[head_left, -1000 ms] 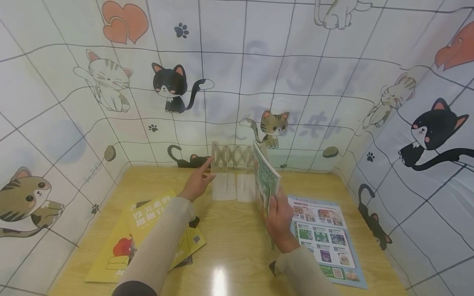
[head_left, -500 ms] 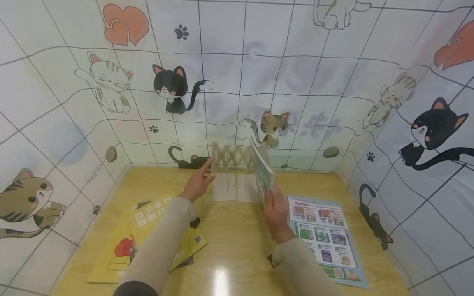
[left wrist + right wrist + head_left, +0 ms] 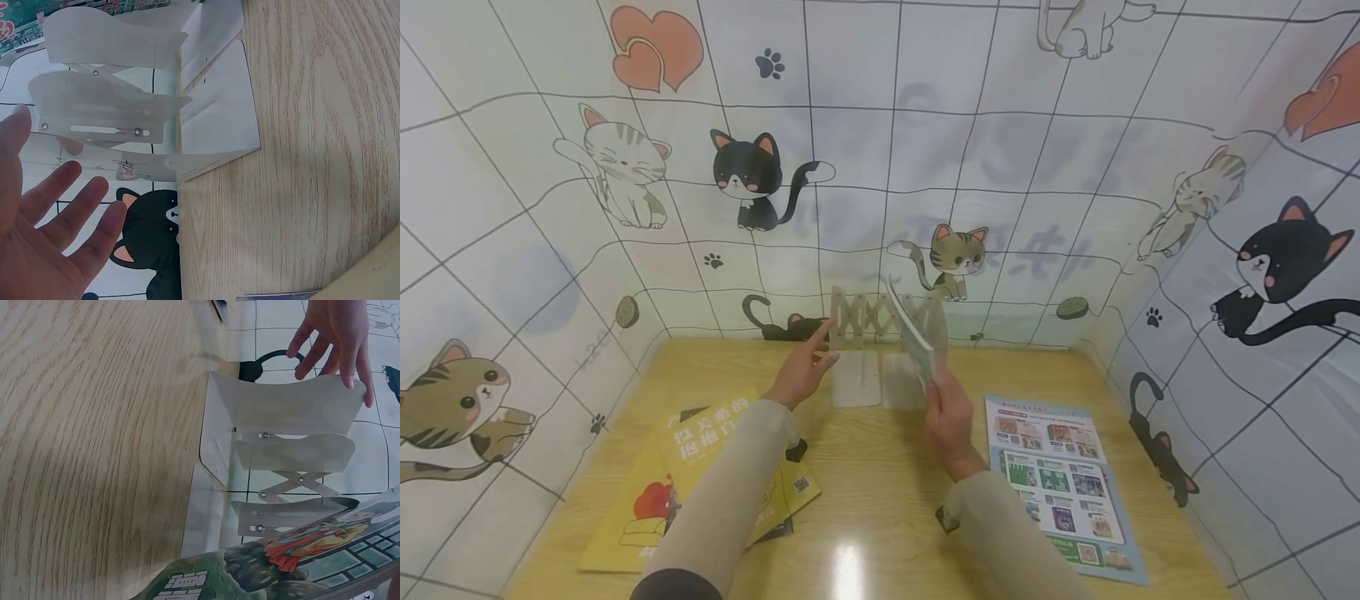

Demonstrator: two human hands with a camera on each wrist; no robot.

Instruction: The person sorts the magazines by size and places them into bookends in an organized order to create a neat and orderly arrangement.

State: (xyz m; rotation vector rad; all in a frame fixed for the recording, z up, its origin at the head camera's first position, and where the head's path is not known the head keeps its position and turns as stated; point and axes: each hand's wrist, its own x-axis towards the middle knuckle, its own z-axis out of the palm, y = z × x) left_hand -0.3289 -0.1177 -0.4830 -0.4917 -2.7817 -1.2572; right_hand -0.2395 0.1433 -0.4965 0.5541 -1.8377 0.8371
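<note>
A white expandable bookend rack (image 3: 856, 379) stands at the back of the table, with upright plates joined by crossed struts. My left hand (image 3: 800, 369) touches its left end plate, fingers loosely stretched; in the left wrist view the left hand's fingers (image 3: 94, 194) are spread beside that plate. My right hand (image 3: 951, 421) grips a thin picture book (image 3: 913, 333) by its near edge. The book is held upright and slightly tilted, over the right half of the rack. In the right wrist view the book's illustrated cover (image 3: 294, 562) hides part of the rack.
Several yellow books (image 3: 625, 521) lie overlapping on the left of the wooden table (image 3: 850, 475), partly under the left sleeve. A light-blue printed book or leaflet (image 3: 1063, 483) lies flat at the right. Cat-patterned sheets (image 3: 850, 167) enclose the table at the back and sides.
My right hand has moved the picture book left and slightly away from me, from the rack's right end towards its middle. The left hand stays at the left end plate.
</note>
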